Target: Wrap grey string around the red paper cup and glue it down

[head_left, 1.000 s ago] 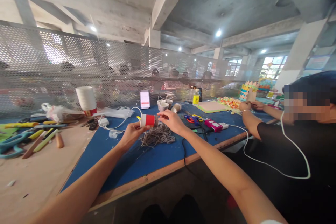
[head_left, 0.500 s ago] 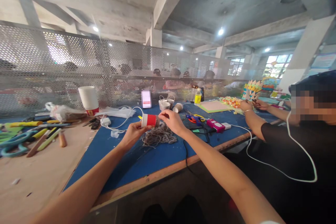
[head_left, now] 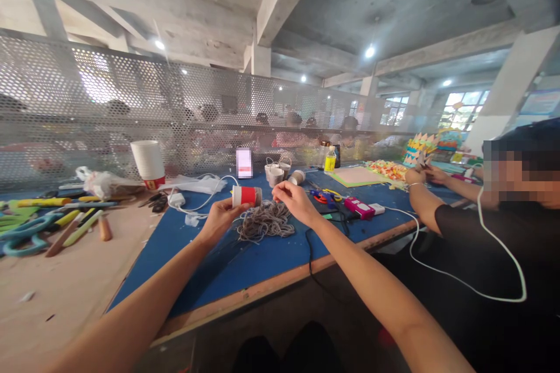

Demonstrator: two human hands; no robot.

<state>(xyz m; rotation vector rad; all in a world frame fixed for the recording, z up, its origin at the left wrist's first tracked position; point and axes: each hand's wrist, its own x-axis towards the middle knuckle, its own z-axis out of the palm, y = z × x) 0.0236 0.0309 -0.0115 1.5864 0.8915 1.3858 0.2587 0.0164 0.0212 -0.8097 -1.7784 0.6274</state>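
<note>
left hand (head_left: 219,218) grip pinches cup (head_left: 246,196), held sideways above bench (head_left: 210,268). right hand (head_left: 297,203) grip pressed together just right of cup. twine pile (head_left: 266,224) sits below both grips.

You work in fairly bright, even light. Round ceiling lamps (head_left: 370,51) flare as small white spots, and daylight blows out the windows (head_left: 459,106) at far right and a patch behind the perforated screen (head_left: 94,87). Shadows on the blue tabletop (head_left: 262,256) are soft and faint. Your wide lens bows the beams and pillars near the edges and stretches your forearms at the bottom. At centre, your left hand (head_left: 219,218) and the red cup (head_left: 246,196) it grips look sharp. The tools (head_left: 65,224) at far left smear slightly.
</note>
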